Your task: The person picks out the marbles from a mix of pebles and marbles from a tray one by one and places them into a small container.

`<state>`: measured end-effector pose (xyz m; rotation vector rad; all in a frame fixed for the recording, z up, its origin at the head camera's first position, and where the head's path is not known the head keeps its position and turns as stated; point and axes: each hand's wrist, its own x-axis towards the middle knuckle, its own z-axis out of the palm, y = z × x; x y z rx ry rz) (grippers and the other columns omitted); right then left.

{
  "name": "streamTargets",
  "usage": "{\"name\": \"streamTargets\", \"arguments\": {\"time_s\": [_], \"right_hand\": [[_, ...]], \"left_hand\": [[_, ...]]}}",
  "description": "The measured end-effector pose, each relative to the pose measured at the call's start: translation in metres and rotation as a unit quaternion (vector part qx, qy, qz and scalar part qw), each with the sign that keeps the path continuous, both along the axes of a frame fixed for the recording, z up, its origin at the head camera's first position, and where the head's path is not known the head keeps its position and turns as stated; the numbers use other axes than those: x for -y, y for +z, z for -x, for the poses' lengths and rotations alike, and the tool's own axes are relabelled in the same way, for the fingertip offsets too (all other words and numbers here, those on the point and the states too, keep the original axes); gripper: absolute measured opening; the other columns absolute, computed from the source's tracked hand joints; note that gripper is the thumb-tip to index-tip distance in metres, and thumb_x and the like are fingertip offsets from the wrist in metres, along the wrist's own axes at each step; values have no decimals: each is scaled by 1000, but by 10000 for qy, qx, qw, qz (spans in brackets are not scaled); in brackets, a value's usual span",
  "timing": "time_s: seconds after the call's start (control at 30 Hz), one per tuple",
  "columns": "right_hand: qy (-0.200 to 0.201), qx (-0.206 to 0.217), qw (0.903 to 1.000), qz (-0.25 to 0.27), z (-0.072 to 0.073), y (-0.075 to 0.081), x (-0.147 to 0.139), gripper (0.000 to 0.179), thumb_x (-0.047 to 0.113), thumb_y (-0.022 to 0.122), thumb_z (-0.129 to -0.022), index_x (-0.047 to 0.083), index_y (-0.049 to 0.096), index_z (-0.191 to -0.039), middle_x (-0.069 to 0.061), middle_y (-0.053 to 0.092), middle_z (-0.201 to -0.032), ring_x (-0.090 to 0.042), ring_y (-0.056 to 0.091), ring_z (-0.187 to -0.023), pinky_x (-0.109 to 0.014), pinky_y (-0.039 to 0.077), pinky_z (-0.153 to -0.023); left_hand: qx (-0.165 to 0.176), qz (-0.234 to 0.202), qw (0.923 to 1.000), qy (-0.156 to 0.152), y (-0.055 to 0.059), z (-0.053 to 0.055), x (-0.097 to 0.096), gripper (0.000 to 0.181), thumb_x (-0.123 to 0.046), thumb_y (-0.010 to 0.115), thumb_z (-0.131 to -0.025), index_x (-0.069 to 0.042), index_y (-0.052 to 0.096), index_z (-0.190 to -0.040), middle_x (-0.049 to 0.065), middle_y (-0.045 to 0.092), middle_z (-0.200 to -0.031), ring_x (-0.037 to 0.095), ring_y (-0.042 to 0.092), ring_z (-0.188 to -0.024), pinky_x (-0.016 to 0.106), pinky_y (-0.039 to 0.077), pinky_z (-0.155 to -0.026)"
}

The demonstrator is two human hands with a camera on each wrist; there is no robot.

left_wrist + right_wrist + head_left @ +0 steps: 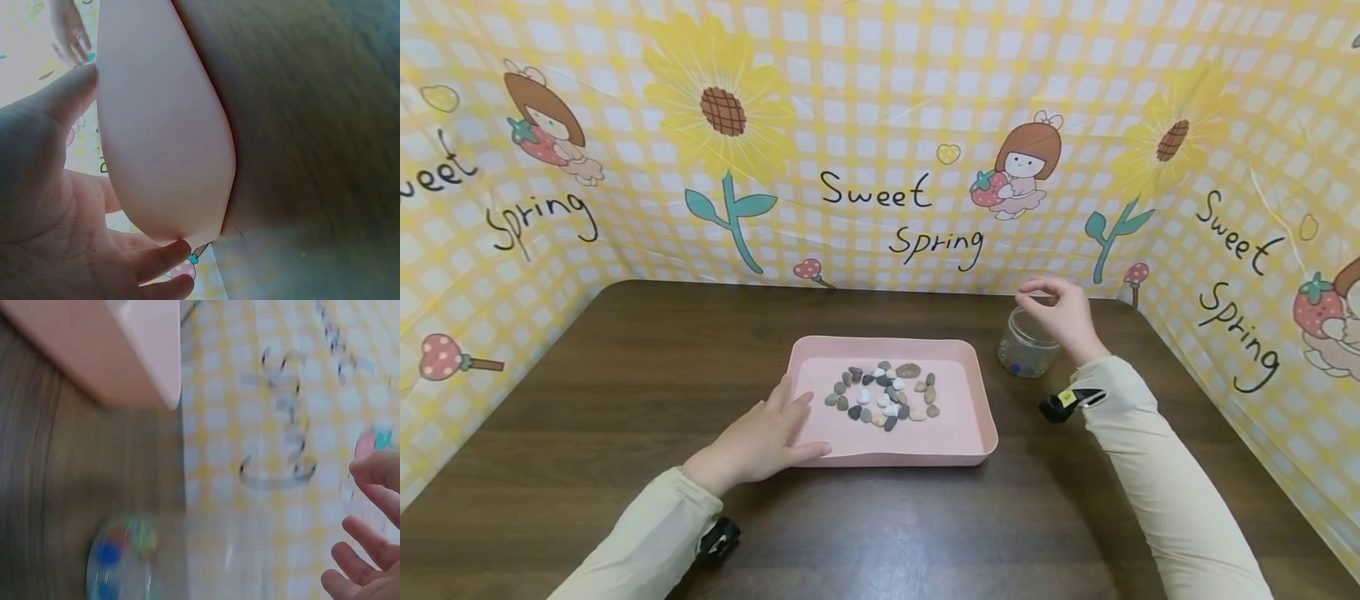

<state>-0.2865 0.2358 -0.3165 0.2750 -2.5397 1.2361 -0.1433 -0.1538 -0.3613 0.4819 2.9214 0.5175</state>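
Note:
A shallow pink tray (891, 459) lies on the table, with many grey, white and tan pebbles (891, 382) laid out inside in curved outlines. My left hand (760, 435) rests at the tray's near left corner, fingers spread along the left rim and thumb over the front rim. A clear jar (1028, 352) with small coloured pieces in its bottom stands right of the tray. Over its mouth is my right hand (1063, 317), thumb and index fingertips brought together, the other fingers loosely bent. I cannot tell whether anything small is between those fingertips.
The dark wooden table (587, 433) carries the tray and jar. A yellow checked cloth (865, 108) with printed flowers and figures rises behind and at both sides. Black wrist devices (1063, 405) sit on both sleeves.

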Motion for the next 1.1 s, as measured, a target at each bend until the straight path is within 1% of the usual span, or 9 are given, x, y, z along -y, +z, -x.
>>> {"name": "streamTargets", "arguments": {"time_s": [0.13,0.23,0.33,0.53,0.67,0.73,0.87,1.0,1.1], "right_hand": [[445,21,9989,129,-6,5,26,24,15,65,-87,-3,66,-103,-20,56,-130,-33,48,-126,-49,39,-104],[818,210,9963,180,-13,8,44,24,16,65,-88,0,66,-105,-17,54,-132,-30,45,-130,-47,35,-109],[1203,406,9917,181,-20,9,61,24,16,64,-88,1,65,-106,-15,53,-135,-29,43,-132,-45,32,-112],[1767,753,9810,280,-23,3,89,25,15,67,-86,-1,65,-105,-14,55,-133,-28,46,-130,-40,33,-112],[2060,751,9754,224,-23,-3,106,23,13,68,-85,0,67,-104,-14,56,-131,-28,48,-128,-39,35,-110],[2254,774,9708,290,-22,-6,113,24,12,68,-85,-1,67,-105,-15,56,-131,-28,48,-128,-39,36,-110],[2574,937,9613,280,-20,-11,126,23,13,66,-86,2,67,-106,-13,55,-132,-26,48,-129,-38,35,-110],[2969,1121,9479,260,-18,-16,137,22,13,65,-88,3,67,-107,-11,55,-133,-24,48,-129,-37,36,-110],[3246,1247,9371,294,-16,-21,144,24,12,63,-88,-1,65,-109,-12,54,-133,-25,47,-129,-38,36,-110]], "left_hand": [[4,-35,10000,8,-1,0,0,80,-54,59,-84,1,40,-139,36,17,-149,53,38,-127,60,34,-103],[9,-48,10000,-1,-2,0,0,80,-55,58,-84,0,40,-139,35,17,-149,53,38,-127,60,34,-103],[6,-29,10000,1,-2,1,0,81,-56,58,-84,0,40,-140,35,17,-149,53,38,-127,60,34,-103],[-1,-15,10000,4,-2,1,0,81,-55,58,-84,1,39,-139,36,17,-148,52,36,-129,59,33,-104],[-9,-26,10000,21,-1,1,0,80,-54,59,-84,1,40,-139,36,17,-148,52,36,-129,59,32,-105],[-23,-22,10000,18,-1,1,0,80,-54,59,-84,1,40,-139,36,17,-148,52,36,-129,59,32,-105],[-33,-15,10000,29,-2,0,0,80,-54,59,-84,1,40,-139,36,17,-148,53,37,-128,59,33,-105],[33,-18,10000,63,-1,0,0,80,-54,59,-85,1,39,-140,36,15,-149,53,37,-128,59,33,-104],[69,-1,9999,90,0,1,-1,80,-54,58,-85,0,39,-140,35,15,-149,54,37,-127,59,34,-103]]}}
